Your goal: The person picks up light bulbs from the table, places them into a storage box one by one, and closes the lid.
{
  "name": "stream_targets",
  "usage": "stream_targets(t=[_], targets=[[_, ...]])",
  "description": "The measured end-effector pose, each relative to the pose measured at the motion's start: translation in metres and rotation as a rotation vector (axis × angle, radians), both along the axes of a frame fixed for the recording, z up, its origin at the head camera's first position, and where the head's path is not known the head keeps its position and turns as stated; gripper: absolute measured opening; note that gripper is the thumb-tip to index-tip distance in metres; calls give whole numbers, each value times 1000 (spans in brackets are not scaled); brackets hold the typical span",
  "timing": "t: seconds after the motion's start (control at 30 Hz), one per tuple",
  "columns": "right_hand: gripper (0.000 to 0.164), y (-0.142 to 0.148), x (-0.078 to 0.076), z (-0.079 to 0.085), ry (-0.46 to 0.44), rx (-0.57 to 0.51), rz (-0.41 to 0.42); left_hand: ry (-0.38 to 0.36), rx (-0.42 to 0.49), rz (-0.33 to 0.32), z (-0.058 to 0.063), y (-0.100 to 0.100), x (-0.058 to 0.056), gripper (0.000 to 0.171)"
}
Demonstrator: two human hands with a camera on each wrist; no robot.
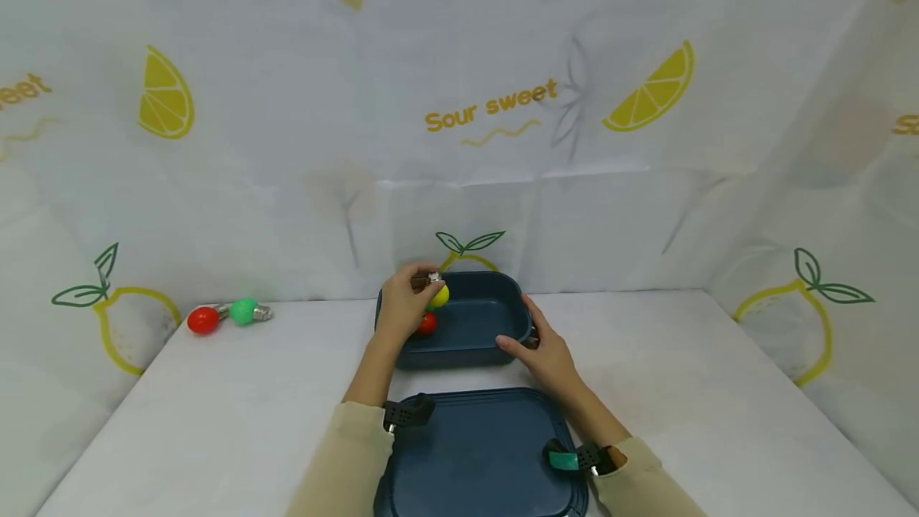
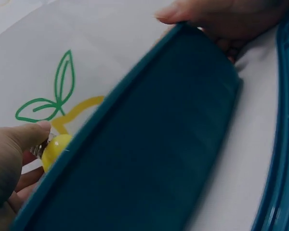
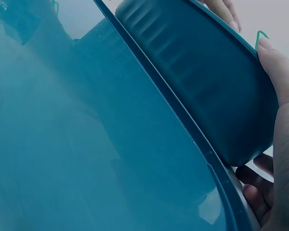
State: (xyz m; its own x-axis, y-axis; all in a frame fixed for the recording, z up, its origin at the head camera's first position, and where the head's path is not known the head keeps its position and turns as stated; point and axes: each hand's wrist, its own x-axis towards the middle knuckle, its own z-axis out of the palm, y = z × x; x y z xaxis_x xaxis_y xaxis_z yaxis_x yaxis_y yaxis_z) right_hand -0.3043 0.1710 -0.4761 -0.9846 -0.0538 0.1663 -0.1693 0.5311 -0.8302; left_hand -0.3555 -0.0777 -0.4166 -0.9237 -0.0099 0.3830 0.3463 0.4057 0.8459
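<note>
Between thumb and fingers, my left hand [image 1: 404,301] pinches a small yellow light bulb [image 1: 441,296] by its silvery screw base. The bulb overlaps the left end of a deep dark-blue container [image 1: 477,317] in the head view; in the left wrist view the yellow bulb [image 2: 57,148] shows just over the rim. Below it, a red bulb [image 1: 427,324] lies inside the container, with a bit of green beside it, mostly hidden by my left hand. My right hand [image 1: 551,353] grips the container's right end, thumb at the rim and fingers around the outer side.
A flat dark-blue lid [image 1: 481,453] lies in front of the container, under my forearms. On the white table's left side rest another red bulb [image 1: 204,321] and a green bulb [image 1: 243,311], next to each other. A white printed cloth [image 1: 459,206] hangs behind the table.
</note>
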Motion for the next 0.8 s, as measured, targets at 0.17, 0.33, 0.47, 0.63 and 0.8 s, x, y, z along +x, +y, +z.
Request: stream_targets(t=[0.17,0.33,0.47,0.63,0.8], targets=[[87,0,1,0,5,-1,3,-45,-46,-19,-2,-1,-1,29],[88,-1,0,1,-2,-3,6,-74,-141,-19,-4,-1,-2,24],[88,-2,-1,3,-3,-1,5,-109,-188,-23,-6,-2,-4,23],[89,-3,-1,2,-6,1,3,-156,-259,-53,-9,-1,-5,24],[89,-2,0,1,-8,0,0,-196,-299,-57,-10,1,-6,22]])
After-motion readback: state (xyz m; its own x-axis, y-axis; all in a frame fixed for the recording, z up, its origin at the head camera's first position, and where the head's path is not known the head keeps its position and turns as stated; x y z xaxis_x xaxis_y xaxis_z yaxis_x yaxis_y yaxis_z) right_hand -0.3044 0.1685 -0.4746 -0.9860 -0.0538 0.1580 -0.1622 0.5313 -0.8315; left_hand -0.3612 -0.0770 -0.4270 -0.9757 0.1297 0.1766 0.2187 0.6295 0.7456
